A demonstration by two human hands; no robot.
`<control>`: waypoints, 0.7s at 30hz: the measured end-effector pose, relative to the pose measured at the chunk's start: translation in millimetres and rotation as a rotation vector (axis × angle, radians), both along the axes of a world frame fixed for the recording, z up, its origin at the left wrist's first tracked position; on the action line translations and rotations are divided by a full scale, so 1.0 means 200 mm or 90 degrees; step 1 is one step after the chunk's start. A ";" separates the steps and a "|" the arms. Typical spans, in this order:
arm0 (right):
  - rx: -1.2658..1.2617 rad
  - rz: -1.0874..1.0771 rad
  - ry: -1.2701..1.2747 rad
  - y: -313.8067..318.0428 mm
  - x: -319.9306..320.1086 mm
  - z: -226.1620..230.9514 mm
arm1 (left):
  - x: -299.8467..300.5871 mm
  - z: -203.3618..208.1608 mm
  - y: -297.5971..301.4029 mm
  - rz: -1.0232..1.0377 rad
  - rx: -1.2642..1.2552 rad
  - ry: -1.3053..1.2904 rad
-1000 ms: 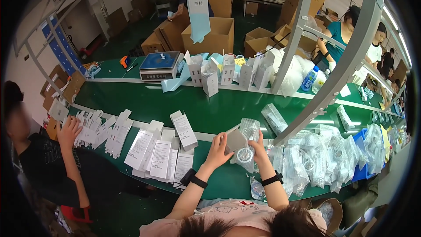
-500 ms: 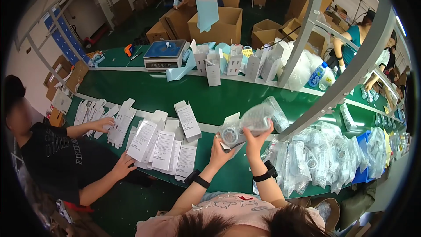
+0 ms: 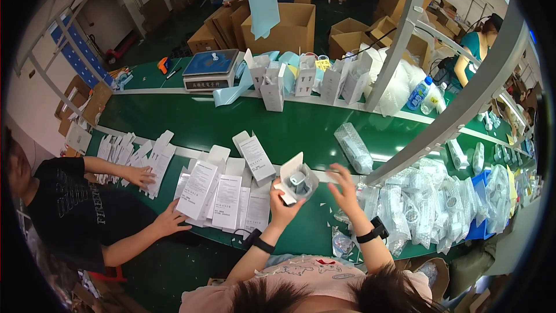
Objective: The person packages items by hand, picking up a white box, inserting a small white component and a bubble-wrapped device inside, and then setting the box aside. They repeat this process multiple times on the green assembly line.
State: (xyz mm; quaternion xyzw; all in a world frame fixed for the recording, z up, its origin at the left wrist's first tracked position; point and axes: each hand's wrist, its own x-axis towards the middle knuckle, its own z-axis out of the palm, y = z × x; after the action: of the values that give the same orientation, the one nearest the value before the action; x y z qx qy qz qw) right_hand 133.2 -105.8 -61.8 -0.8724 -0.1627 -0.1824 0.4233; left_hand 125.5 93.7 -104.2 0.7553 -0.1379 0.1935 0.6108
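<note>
My left hand (image 3: pixel 283 202) is wrapped around a small white box (image 3: pixel 288 170) with its flap up, held over the front edge of the green table. Down inside the box sits a grey device (image 3: pixel 299 182) in clear wrap, only its upper end showing. My right hand (image 3: pixel 346 190) is just right of the box, fingers spread, holding nothing. Beyond it, a bubble-wrapped device (image 3: pixel 354 148) lies on the green surface. Left of the box, printed white boxes (image 3: pixel 226 200) lie piled together, one box (image 3: pixel 255 156) standing apart behind them.
Bubble-wrapped devices (image 3: pixel 414 206) are heaped at right, beside a blue bin (image 3: pixel 480 200). A slanted metal post (image 3: pixel 440 133) rises near them. At left, a co-worker's hands (image 3: pixel 168 220) touch white boxes. A scale (image 3: pixel 212 69) and open boxes (image 3: pixel 272 94) stand at the back.
The wrapped device has gone from my right hand down into the white box. My right hand has let go and moved slightly right, its fingers opening.
</note>
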 end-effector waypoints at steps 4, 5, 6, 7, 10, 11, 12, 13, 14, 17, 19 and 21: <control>0.018 -0.313 0.025 -0.17 0.31 -0.20 | -0.09 -0.02 -0.02 -0.041 0.038 -0.032; -0.068 -0.366 0.028 -0.21 0.43 -0.24 | -0.10 -0.03 -0.04 -0.062 0.050 -0.037; -0.174 -0.445 0.102 -0.19 0.54 -0.24 | -0.11 -0.03 -0.03 -0.054 0.054 -0.035; -0.282 -0.520 0.175 -0.17 0.63 -0.23 | -0.13 -0.02 -0.03 -0.032 0.071 -0.017; -0.268 -0.509 0.337 -0.32 0.82 -0.49 | -0.17 -0.02 0.01 0.003 0.111 0.036; -0.264 -0.496 0.407 -0.31 0.85 -0.48 | -0.20 -0.03 0.03 0.003 0.121 0.051; -0.266 -0.486 0.409 -0.28 0.86 -0.48 | -0.22 -0.05 0.05 -0.002 0.130 0.066; -0.285 -0.451 0.425 -0.27 0.86 -0.48 | -0.25 -0.06 0.05 -0.012 0.137 0.082; -0.304 -0.420 0.443 -0.26 0.84 -0.49 | -0.25 -0.08 0.05 -0.014 0.137 0.089; -0.321 -0.362 0.454 -0.17 0.66 -0.39 | -0.24 -0.11 0.05 0.010 0.153 0.166; -0.305 -0.311 0.399 -0.06 0.48 -0.23 | -0.20 -0.09 0.08 0.028 0.186 0.157; -0.322 -0.275 0.489 -0.08 0.29 -0.18 | -0.15 -0.06 0.08 0.011 0.194 0.148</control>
State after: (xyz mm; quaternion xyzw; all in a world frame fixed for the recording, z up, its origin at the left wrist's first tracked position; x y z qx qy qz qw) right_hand 191.0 -121.0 -97.3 -0.9653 0.1499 0.1135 0.1811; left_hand 94.7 109.1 -117.1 0.8574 -0.0876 0.0872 0.4996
